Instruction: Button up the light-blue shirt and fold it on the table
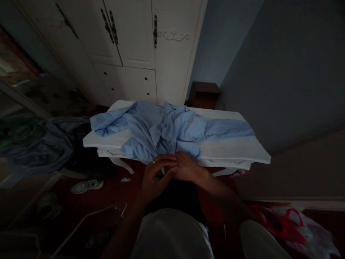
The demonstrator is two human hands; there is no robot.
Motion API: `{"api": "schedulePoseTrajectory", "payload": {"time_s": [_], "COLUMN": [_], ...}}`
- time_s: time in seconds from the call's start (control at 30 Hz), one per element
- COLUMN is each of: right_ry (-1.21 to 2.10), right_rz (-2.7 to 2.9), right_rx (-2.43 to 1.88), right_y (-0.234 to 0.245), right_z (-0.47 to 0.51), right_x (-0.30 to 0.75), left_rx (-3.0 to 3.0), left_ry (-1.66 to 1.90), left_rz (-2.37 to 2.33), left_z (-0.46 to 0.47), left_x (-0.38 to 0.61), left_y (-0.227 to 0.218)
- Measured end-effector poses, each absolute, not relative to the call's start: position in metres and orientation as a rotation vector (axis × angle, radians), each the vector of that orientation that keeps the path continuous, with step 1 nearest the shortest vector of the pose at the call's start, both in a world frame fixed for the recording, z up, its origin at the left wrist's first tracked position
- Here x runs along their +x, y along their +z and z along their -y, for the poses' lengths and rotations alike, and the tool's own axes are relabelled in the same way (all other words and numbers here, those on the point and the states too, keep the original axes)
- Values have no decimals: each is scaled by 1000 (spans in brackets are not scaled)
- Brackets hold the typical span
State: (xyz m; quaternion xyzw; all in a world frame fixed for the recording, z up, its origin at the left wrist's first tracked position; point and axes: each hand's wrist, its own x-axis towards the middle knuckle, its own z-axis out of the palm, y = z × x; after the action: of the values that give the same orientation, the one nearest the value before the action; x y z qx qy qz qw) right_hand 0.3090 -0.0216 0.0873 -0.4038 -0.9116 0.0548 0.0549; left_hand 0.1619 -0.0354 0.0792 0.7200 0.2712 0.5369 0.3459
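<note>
Left hand (156, 173) and right hand (185, 167) meet at the near edge of a soft-looking, likely lightweight shirt (188, 127), probably best held there; whether either grip pinches cloth is unclear.

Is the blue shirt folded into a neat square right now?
No, the blue shirt lies rumpled across the white table, with one sleeve stretched toward the table's right end.

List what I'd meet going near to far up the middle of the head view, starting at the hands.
Left hand and right hand, close together → light blue shirt lying on the white table → white wardrobe.
</note>
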Motion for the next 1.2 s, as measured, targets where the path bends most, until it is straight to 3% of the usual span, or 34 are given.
{"api": "schedulePoseTrajectory", "payload": {"time_s": [0.5, 0.93, 1.2], "right_ry": [432, 456, 543], "right_rz": [2880, 2981, 2854], "right_rx": [-1224, -1361, -1510], "right_y": [48, 54, 52], "right_z": [11, 10, 10], "right_x": [311, 303, 317], "left_rx": [1798, 1669, 1177], "left_ry": [952, 902, 996], "left_rz": [-879, -938, -1020], "left_z": [8, -6, -4], "left_x": [165, 162, 144], "left_y": [62, 36, 13]}}
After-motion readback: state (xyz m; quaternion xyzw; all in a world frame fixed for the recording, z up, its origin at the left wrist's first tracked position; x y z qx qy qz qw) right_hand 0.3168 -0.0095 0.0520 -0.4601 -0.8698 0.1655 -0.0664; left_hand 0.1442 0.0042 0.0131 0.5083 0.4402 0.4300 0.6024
